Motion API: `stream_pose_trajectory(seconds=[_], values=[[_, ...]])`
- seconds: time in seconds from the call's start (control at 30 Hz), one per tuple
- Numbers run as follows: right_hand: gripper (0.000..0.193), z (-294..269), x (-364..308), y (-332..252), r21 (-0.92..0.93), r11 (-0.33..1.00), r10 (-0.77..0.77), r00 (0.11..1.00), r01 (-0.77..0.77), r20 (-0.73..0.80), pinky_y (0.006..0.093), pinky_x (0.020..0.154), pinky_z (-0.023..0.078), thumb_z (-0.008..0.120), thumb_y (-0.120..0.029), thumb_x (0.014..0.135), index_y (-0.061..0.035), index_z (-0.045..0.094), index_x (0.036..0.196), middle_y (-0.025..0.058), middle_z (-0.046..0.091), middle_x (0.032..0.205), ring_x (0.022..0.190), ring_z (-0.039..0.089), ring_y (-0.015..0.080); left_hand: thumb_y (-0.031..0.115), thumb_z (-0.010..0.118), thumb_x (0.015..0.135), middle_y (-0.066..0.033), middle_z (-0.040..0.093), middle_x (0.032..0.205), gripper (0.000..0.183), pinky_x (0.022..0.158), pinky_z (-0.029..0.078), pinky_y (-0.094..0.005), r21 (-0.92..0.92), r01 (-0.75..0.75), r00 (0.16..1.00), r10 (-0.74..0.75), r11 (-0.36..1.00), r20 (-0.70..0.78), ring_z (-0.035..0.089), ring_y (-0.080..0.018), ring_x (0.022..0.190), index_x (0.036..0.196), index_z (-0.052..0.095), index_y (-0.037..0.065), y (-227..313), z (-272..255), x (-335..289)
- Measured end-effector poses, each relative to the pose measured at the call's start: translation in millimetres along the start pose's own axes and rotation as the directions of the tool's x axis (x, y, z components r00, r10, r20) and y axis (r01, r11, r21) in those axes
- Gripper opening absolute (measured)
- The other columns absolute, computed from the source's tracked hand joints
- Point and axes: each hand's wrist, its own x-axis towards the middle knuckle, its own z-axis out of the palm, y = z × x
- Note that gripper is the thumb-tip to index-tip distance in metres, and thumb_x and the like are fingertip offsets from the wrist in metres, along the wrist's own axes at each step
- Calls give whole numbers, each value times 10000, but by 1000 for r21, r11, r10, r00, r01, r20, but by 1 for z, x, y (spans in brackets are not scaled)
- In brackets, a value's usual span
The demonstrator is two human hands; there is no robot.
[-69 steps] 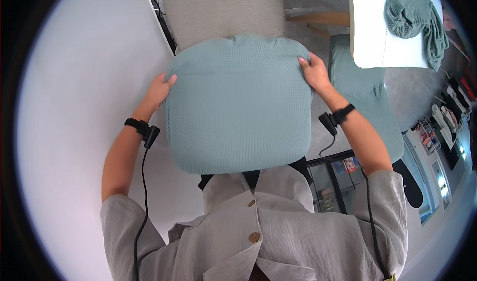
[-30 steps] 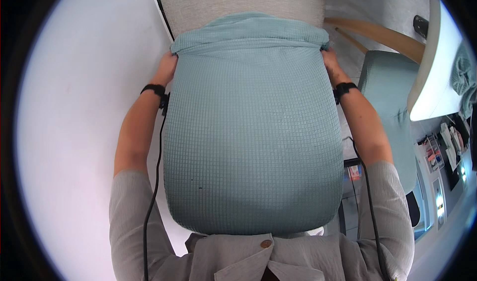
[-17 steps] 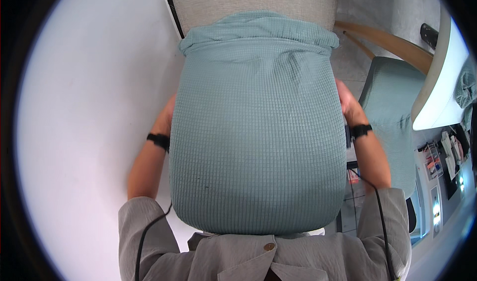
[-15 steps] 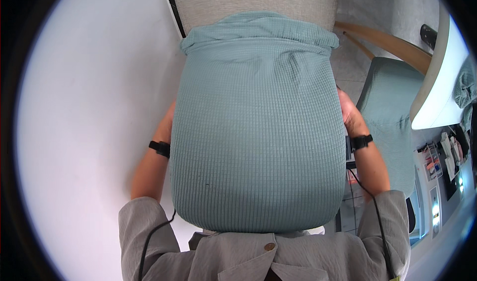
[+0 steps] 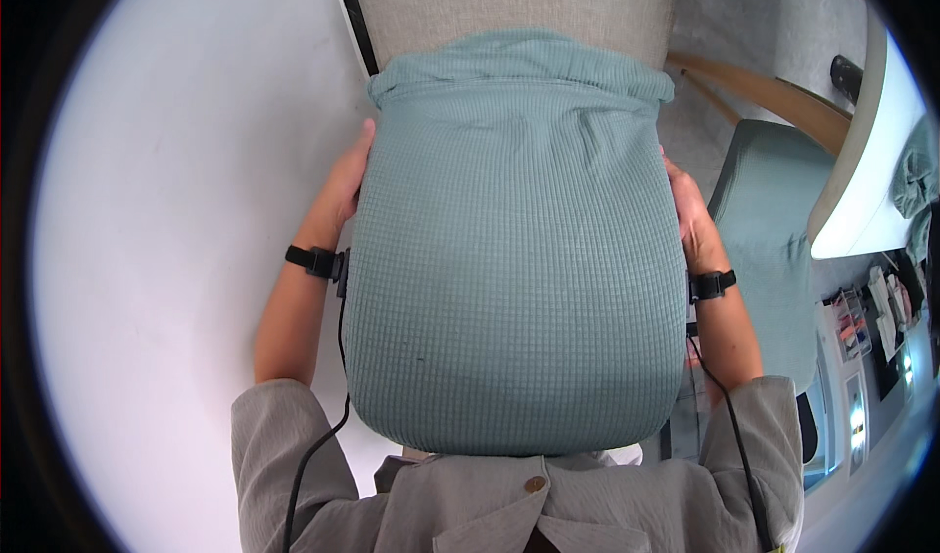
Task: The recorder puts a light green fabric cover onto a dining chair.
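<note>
Green cover (image 5: 519,259) lies on your side of the grey seat (image 5: 519,5), rolled edge toward it. Left of this seat is a white surface (image 5: 176,240); right, floor (image 5: 725,15) and a table (image 5: 869,196). Your left hand (image 5: 352,176) and right hand (image 5: 688,201) are at the cover's sides; whether they grip, I cannot tell. Far right of the seat, a wire basket (image 5: 852,323) holds small things.
</note>
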Motion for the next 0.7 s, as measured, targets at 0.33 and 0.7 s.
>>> stream_pose_trajectory(seconds=[0.33,0.7], values=[[405,-17,34,-3,-663,671,-502,861,332,-77,303,831,498,424,-295,1050,53,605,1148,102,670,1038,919,611,168,339,411,1047,-107,656,1133,478,873,462,-326,313,-202,975,221,928,-25,592,-191,1009,1220,589,-70,6,-3,17],[367,-61,137,-39,-936,283,-585,811,207,2,355,831,496,470,-255,1006,55,631,1120,163,697,1032,913,624,211,200,458,963,-251,676,945,344,705,495,-439,517,-295,855,463,803,-232,662,-308,829,1030,627,-92,23,-36,136]])
